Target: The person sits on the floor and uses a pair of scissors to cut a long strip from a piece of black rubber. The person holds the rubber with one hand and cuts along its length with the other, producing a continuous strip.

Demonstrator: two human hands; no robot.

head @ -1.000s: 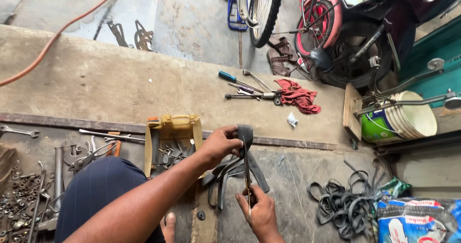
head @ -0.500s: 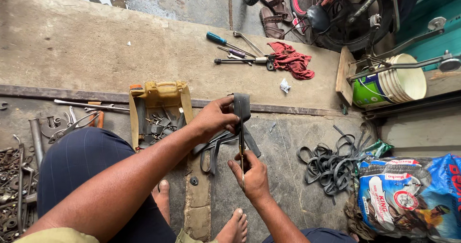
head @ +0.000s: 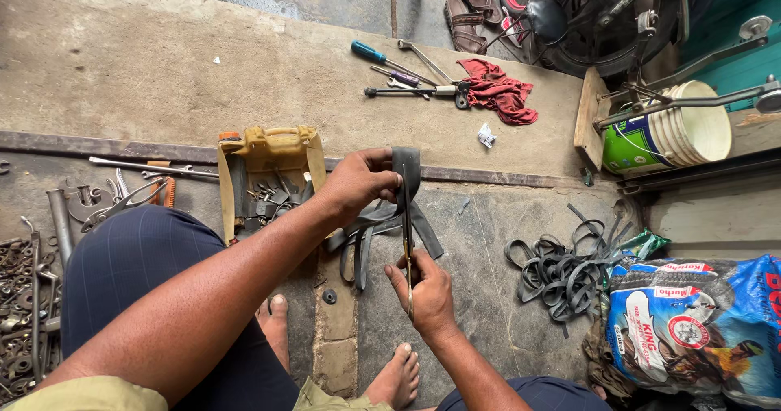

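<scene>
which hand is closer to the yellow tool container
Left. The left hand grips the black rubber strip just right of the yellow container, almost beside its edge. The right hand, holding scissors, sits lower and further right.

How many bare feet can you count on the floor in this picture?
2. One foot sits beside the dark trouser leg, left of the floor seam. The other foot is below the right hand, near the bottom edge. Both are partly hidden.
</scene>
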